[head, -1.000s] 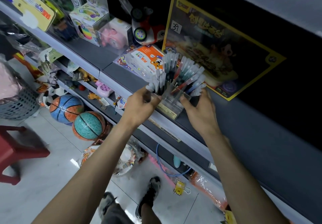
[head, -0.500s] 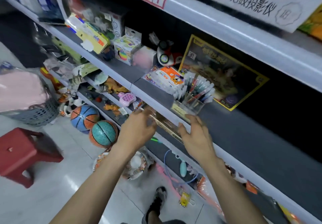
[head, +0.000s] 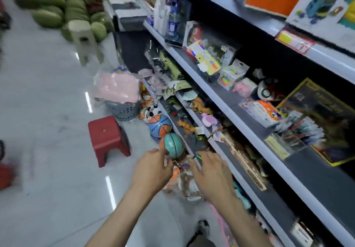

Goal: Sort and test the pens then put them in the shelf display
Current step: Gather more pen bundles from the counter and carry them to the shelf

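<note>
To your far left, a heap of rounded green cushions lies on the glossy pale tile floor, beside a pale green moulded plastic stool. Nearer you stands a squat red plastic stool. Behind it, a grey perforated plastic basket holds a soft pink bundle in clear wrap.

Two pebbled rubber basketballs rest at the foot of the shelving, one orange and blue and one teal.

Your left hand is just below the teal ball, fingers loosely curled, with nothing showing in them. Your right hand reaches toward the low shelf with fingers spread and straight, gripping nothing. A small green item lies by its fingertips, too blurred to name.

Further right, on the grey metal shelf and well apart from both hands, a clear plastic pen holder stands packed with pens fanned outward. It sits in front of a flat dark box with a yellow border.
</note>
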{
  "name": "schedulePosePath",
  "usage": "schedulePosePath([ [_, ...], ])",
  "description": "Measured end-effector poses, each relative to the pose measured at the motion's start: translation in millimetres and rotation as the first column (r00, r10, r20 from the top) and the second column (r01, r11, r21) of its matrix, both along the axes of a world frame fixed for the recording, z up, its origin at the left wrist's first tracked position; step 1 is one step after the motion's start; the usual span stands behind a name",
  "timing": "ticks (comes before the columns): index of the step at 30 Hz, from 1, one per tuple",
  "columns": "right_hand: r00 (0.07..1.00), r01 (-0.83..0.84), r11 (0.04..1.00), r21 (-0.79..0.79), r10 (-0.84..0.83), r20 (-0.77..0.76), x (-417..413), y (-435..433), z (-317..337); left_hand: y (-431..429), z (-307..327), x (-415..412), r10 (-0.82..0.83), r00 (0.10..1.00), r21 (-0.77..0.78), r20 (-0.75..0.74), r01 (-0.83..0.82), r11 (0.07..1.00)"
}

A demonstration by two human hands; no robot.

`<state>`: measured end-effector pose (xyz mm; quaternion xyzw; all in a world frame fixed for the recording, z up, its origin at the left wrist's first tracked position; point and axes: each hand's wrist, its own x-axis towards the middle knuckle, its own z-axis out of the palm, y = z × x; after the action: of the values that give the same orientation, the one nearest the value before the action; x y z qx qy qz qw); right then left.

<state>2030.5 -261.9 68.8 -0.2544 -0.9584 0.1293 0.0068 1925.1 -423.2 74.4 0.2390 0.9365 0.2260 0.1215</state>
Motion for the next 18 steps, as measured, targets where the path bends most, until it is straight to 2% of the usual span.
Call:
schedulePosePath([
  [7, 0.966, -0.235, 0.968, -0.084, 0.243, 0.093, -52.8, -90.3, -19.8, -110.7, -16.6, -13.4, 0.303, 0.95, -0.03, 0.075, -0.302, 0.953],
  [12, 0.889, -0.411, 0.897, -0.162, 0.433, 0.145, -104.0, -138.9, -30.0, -156.6, -38.0, -28.8, 0.519, 0.841, -0.055, 0.153, -0.517, 0.854],
  [18, 0.81, -0.544, 0.824, -0.161, 0.565, 0.159, -196.3, -165.7, -47.5, -188.2, -54.2, -79.3, 0.661, 0.721, -0.081, 0.21, -0.661, 0.746],
])
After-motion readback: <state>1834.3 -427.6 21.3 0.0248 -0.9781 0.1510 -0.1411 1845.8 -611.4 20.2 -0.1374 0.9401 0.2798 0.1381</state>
